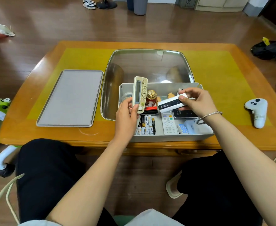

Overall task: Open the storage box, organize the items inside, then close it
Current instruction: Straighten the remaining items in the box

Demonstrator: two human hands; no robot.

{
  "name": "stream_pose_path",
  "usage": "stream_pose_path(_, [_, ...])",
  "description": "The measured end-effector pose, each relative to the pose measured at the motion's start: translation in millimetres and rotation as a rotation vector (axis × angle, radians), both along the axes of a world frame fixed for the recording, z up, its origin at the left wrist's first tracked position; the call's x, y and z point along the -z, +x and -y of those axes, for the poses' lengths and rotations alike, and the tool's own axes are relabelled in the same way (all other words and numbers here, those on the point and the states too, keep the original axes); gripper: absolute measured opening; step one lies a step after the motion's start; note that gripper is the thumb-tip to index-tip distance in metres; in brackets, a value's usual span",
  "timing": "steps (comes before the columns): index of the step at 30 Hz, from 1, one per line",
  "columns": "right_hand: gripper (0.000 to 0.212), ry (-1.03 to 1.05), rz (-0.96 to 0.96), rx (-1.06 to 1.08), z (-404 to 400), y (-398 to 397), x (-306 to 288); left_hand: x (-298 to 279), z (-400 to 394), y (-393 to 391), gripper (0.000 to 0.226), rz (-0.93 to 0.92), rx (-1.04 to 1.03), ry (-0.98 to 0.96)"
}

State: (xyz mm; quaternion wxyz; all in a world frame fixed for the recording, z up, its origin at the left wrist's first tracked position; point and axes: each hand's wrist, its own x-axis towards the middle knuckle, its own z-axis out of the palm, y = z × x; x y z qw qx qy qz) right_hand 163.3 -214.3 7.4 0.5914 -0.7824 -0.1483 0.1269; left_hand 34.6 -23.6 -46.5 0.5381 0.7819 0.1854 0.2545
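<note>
So we're at a wooden counter (228,141) with a yellow-green mat on top. The storage box (166,137) sits open at the near edge, right in front of us. Its grey lid (68,98) lies flat on the counter off to the left, well apart from the box. Behind the box there's a glass inset (148,66) in the counter top.

Our left hand (126,115) grips an old cream remote (140,94) by its lower end, fingers curled round it, holding it upright above the left part of the box. Our right hand (197,101) pinches a white and black box marked "DENTE" (171,104) by its right end, thumb below and fingers on top, held tilted over the middle of the box.

Inside, a white remote (169,125) lies flat in the middle, with a dark device (185,113) just beside it under our right hand. A row of batteries (146,126) lies at the front left. A little bottle with a gold cap (151,97) stands near the back, and a red marker (151,108) lies just in front of it.

Off to the right on the counter, well apart from the box, sits a white controller (257,111).
</note>
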Motion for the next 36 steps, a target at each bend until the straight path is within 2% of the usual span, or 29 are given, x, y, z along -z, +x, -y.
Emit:
stream_pose_path(4, [0.013, 0.061, -0.080, 0.060, -1.6, -3.6, 1.5, -2.7, -0.1, -0.1, 0.020, -0.014, 0.005, -0.039])
stream_pose_path(9, [0.021, 0.142, -0.121, 0.019, -7.8, -9.6, 11.0, -9.8, 8.4, 7.2, 0.011, -0.019, 0.087, -0.322])
stream_pose_path(14, [0.018, 0.003, -0.094, -0.098, -1.8, -8.2, 18.4, -15.9, 11.9, 12.4, 0.016, -0.027, 0.115, -0.495])
stream_pose_path(19, [0.069, -0.157, -0.102, -0.389, 6.6, -6.7, 13.9, -23.1, 18.6, 15.1, 0.015, -0.002, 0.181, -0.499])
stream_pose_path(22, [0.080, -0.250, -0.006, -0.475, -1.3, -11.8, 8.5, -28.7, 29.7, 18.8, 0.015, -0.002, 0.262, -0.469])
stream_pose_path(26, [0.074, -0.299, 0.033, -0.437, -2.9, -9.0, 2.8, -30.5, 31.7, 20.9, 0.012, 0.012, 0.274, -0.443])
stream_pose_path(29, [0.060, -0.213, 0.033, -0.269, 3.2, 0.9, 1.0, -24.3, 21.6, 18.9, 0.014, -0.008, 0.196, -0.387])
stream_pose_path(32, [0.042, -0.204, 0.131, -0.101, 9.1, 11.9, 0.5, -13.6, 11.4, 13.5, 0.014, -0.034, 0.126, -0.279])
stream_pose_path(36, [0.033, -0.332, 0.332, -0.101, 17.2, 20.9, 2.7, -5.8, 7.0, 9.7, 0.015, -0.070, 0.130, -0.270])
